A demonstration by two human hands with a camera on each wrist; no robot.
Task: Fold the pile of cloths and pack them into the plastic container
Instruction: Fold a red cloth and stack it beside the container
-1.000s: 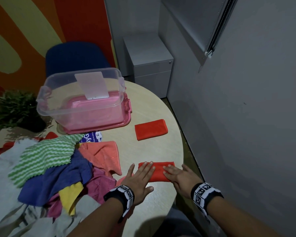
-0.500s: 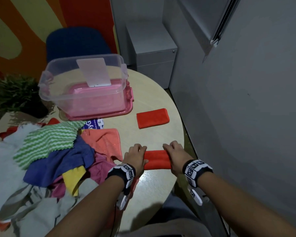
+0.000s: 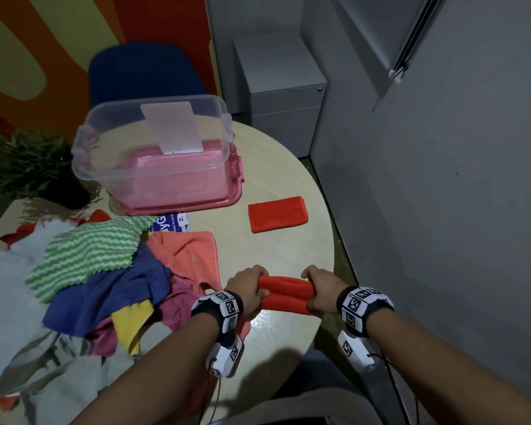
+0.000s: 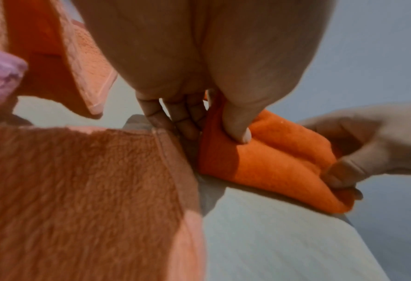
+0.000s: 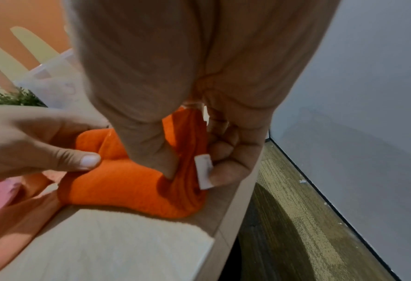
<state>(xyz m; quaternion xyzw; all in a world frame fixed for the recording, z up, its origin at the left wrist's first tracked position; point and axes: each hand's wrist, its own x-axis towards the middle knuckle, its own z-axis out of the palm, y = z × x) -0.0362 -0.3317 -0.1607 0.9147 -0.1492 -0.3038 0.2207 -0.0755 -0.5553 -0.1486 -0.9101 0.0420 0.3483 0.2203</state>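
Two hands gripped one orange cloth [image 3: 284, 294] near the front edge of the round table [image 3: 292, 240]. The left hand [image 3: 247, 289] held the cloth's left end, its thumb [image 4: 238, 129] pressed on top and its fingers [image 4: 182, 121] curled behind the fabric. The right hand [image 3: 324, 291] held the right end the same way, thumb [image 5: 161, 157] dug into the fold and fingers [image 5: 226, 163] wrapped round the end, where a small white label [image 5: 203, 171] stuck out. Between the hands the cloth bulged in two soft rolls, folded over on itself, its lower side touching the table.

Another orange cloth [image 3: 277, 213], already folded flat into a rectangle, lay farther back on the table, apart from the hands and just right of the plastic container [image 3: 154, 161]. That container was clear, stood on a pink lid [image 3: 227, 204] and had a pale card [image 3: 172, 127] leaning inside it; no folded cloth could be made out in it.

Left of the hands sprawled the unfolded pile [image 3: 83, 286]: a salmon cloth [image 3: 190, 253] nearest the left hand, a blue one [image 3: 117, 289], a green-and-white zigzag one [image 3: 86, 256], a yellow one [image 3: 132, 323], a magenta one [image 3: 178, 305] and grey-white ones [image 3: 10, 302] at the far left. A potted plant [image 3: 28, 167] stood beyond the pile, a blue chair [image 3: 141, 72] behind the container, and a grey drawer cabinet [image 3: 282, 102] in the corner by the grey wall.
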